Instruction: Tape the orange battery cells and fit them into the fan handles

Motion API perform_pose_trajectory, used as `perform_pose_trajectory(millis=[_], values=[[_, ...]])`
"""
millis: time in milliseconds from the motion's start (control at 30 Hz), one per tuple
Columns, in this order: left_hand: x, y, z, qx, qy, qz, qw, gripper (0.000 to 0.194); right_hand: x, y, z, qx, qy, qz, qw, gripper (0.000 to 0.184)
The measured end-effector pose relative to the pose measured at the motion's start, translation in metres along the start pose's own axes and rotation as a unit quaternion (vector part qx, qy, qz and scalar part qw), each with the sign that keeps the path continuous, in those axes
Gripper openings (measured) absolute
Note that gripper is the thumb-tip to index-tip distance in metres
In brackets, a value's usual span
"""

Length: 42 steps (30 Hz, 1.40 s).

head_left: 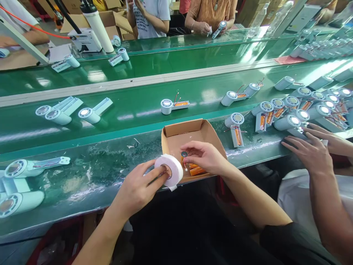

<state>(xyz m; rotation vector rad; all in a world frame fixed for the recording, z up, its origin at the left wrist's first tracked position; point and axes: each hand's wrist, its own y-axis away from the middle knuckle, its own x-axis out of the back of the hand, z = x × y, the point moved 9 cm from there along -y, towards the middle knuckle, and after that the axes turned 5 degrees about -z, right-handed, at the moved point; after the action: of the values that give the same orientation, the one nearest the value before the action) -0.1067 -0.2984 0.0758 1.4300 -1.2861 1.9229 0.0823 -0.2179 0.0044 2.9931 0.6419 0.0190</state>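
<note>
- Left hand (138, 189): closed around a roll of white tape (168, 170), thumb pressed at the core. The roll is held on edge at the near rim of the table (91, 176), just left of a cardboard tray (190, 130).
- Right hand (205, 156): fingers curled down inside the cardboard tray, pinching a small part with red wires. What exactly the fingertips grip is too small to tell. Orange battery cells (196, 170) lie in the tray just under this hand.
- Near left: white fan housings (23, 167) lie on the table, open faces up.
- Right: a co-worker's hands (313, 152) rest flat, fingers spread, on the table edge beside a cluster of fan units (289, 121) with orange cells showing.
- Middle: a green conveyor belt (132, 103) carries single fan units, well apart from each other.
- Far side: two other people stand at the line. One holds a fan unit (220, 29).
</note>
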Motion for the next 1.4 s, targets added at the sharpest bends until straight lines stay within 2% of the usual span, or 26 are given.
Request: perform_pose_trajectory(millis=[67,133,200,333,467,633,733,833,900,967,1033,1167,1300,1367,1400], values=[[-0.002,0.001,-0.002,0.008,-0.001,-0.004,1.000,0.030,0.000,0.001,-0.005,0.009,0.003,0.020,1.000,0.040],[-0.004,0.002,-0.002,0.015,0.001,-0.013,1.000,0.033,0.009,0.006,-0.015,0.044,-0.025,0.063,0.997,0.044],[-0.007,0.002,-0.001,0.016,0.003,-0.021,1.000,0.035,0.014,0.013,-0.025,0.074,-0.051,0.071,0.993,0.049],[-0.004,0.000,0.003,0.003,-0.008,-0.022,1.000,0.030,0.007,0.024,-0.032,0.059,-0.046,0.026,0.997,0.044],[0.001,-0.007,0.012,-0.026,-0.018,-0.038,0.999,0.025,0.001,0.032,-0.037,0.025,0.005,0.028,0.999,0.038],[0.011,-0.018,0.027,-0.061,-0.057,-0.059,0.995,0.023,-0.028,0.036,-0.048,0.013,0.110,-0.036,0.993,0.040],[0.014,-0.022,0.030,-0.072,-0.094,-0.077,0.990,0.026,-0.038,0.038,-0.050,0.019,0.124,-0.079,0.989,0.043],[0.013,-0.024,0.028,-0.069,-0.108,-0.095,0.987,0.030,-0.037,0.040,-0.046,0.017,0.124,-0.122,0.984,0.046],[0.010,-0.025,0.029,-0.071,-0.121,-0.110,0.984,0.030,-0.033,0.039,-0.037,-0.007,0.134,-0.130,0.982,0.054],[0.006,-0.029,0.030,-0.069,-0.137,-0.120,0.981,0.028,-0.029,0.038,-0.025,-0.042,0.114,-0.114,0.986,0.066],[0.004,-0.032,0.032,-0.062,-0.148,-0.119,0.980,0.025,-0.028,0.038,-0.014,-0.066,0.057,-0.094,0.992,0.069],[0.004,-0.036,0.034,-0.038,-0.132,-0.115,0.984,0.024,-0.026,0.042,-0.008,-0.060,-0.021,-0.079,0.995,0.075],[0.002,-0.037,0.036,-0.032,-0.102,-0.120,0.987,0.027,-0.022,0.048,-0.007,-0.083,-0.013,-0.133,0.987,0.066],[0.003,-0.039,0.037,-0.034,-0.106,-0.127,0.986,0.029,-0.014,0.046,-0.006,-0.090,0.015,-0.119,0.989,0.058],[0.004,-0.040,0.036,-0.034,-0.114,-0.129,0.984,0.029,-0.010,0.044,-0.006,-0.087,0.017,-0.092,0.992,0.057]])
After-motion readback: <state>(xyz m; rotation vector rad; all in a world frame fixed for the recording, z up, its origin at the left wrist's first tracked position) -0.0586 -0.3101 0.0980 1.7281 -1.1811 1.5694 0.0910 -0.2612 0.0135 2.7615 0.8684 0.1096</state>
